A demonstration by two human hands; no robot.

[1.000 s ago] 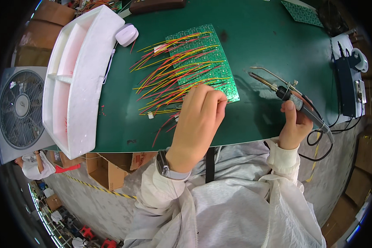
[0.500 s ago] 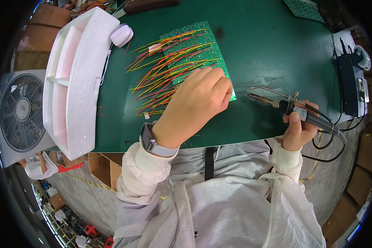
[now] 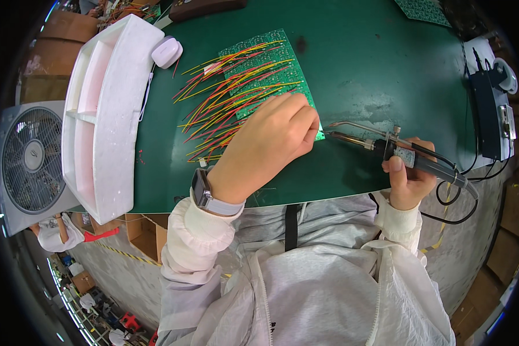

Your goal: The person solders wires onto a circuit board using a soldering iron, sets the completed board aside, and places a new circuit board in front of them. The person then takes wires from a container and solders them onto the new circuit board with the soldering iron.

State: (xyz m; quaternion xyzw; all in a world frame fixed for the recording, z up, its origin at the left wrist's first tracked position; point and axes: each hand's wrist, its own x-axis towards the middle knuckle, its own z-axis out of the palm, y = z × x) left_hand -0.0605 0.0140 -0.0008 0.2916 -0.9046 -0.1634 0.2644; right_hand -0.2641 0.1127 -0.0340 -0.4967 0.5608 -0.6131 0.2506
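A green circuit board [image 3: 260, 57] lies on the workbench, with rows of red and yellow wires [image 3: 229, 95] trailing off its left side. Over the board's near right part rests my left hand [image 3: 277, 135], fingers curled down and closed. What they pinch, if anything, is hidden beneath the hand. My right hand [image 3: 410, 176] grips a soldering iron [image 3: 399, 151] that has a thin curved metal tube fixed along it. The iron points left, its tip close to the board's near right corner, by my left fingers. Whether the tip touches anything cannot be made out.
On the left stands a white foam tray [image 3: 112, 124] with compartments, a small pale case [image 3: 167, 52] beside it. A fan [image 3: 33, 155] is farther left. The iron's black cable [image 3: 464, 216] loops at right near a dark soldering station [image 3: 490, 112]. Another board [image 3: 424, 11] lies far right.
My right hand has brought the soldering iron left, so its tip is now nearer the board's corner and my left fingers. My left hand stays closed over the board.
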